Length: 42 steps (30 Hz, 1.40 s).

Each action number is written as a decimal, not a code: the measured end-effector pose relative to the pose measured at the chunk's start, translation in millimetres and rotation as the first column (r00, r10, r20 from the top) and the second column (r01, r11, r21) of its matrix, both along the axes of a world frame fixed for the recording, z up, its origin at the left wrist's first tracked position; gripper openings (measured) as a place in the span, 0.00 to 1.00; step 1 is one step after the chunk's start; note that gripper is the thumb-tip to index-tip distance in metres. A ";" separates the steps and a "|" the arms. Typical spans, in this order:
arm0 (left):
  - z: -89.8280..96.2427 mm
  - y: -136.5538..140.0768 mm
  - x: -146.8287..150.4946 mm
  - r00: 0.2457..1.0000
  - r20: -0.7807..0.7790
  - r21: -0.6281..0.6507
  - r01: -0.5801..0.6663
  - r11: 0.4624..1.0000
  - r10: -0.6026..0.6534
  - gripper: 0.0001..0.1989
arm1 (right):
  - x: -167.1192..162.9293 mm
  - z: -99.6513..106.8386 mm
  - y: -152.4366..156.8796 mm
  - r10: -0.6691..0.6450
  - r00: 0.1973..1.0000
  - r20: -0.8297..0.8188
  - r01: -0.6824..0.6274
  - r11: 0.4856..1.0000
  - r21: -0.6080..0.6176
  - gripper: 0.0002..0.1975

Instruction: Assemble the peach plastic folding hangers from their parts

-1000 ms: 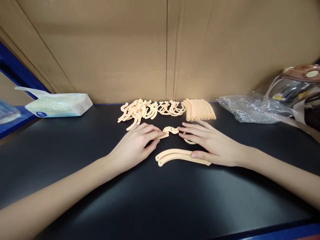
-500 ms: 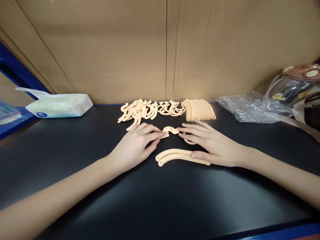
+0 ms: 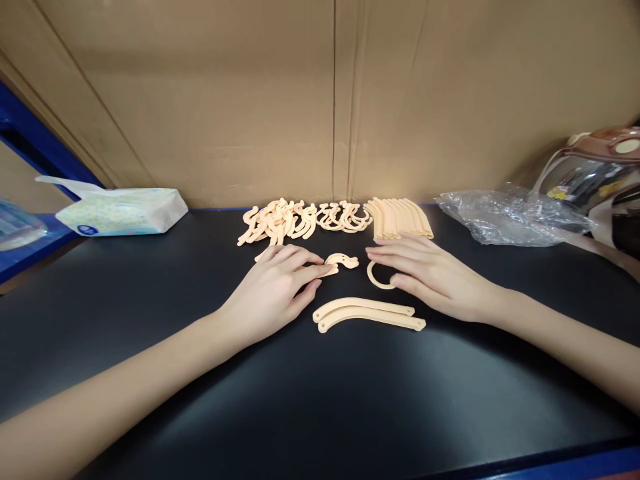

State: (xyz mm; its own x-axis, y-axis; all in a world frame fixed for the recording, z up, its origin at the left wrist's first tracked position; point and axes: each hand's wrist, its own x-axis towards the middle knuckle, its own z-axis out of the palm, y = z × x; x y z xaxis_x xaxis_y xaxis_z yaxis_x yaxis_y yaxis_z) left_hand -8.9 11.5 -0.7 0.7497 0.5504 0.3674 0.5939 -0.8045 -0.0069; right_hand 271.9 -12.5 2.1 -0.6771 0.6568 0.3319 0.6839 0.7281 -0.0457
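Resting on the table, my left hand (image 3: 280,287) has its fingertips on the left end of a small peach plastic curved piece (image 3: 345,259) with holes, pinching it against the table. My right hand (image 3: 435,277) is at a thin peach plastic hook (image 3: 376,280), with thumb on its lower end and fingers over its upper part. Part of the hook is hidden under that hand. Closer to me, two long curved peach plastic bars (image 3: 367,313) with end holes lie side by side, untouched.
Behind my hands are a loose heap of curved plastic pieces (image 3: 277,220), a group of hooks (image 3: 343,217) and a row of long bars (image 3: 400,217). A tissue pack (image 3: 125,212) lies left. Clear plastic bag (image 3: 510,217) and a bottle (image 3: 585,173) stand right, before a cardboard wall (image 3: 225,100).
My right hand has left the small curved piece and the long bars; its thumb moved up and away from me to the hook. My left hand stays almost still.
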 end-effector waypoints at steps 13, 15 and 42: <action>-1.1 0.6 -0.2 1.000 0.011 -0.004 -0.004 1.000 0.004 0.14 | 11.8 -8.9 8.6 -0.009 0.998 0.065 0.000 0.990 0.140 0.18; -1.0 1.0 0.0 1.000 0.012 -0.001 0.001 1.000 -0.001 0.14 | 11.7 -8.1 8.5 -0.006 0.998 0.070 -0.005 0.989 0.150 0.17; -0.3 0.5 -0.3 0.983 0.174 -0.090 -0.038 0.995 0.053 0.11 | 7.4 4.2 2.9 -0.119 0.973 -0.197 0.143 0.983 0.116 0.07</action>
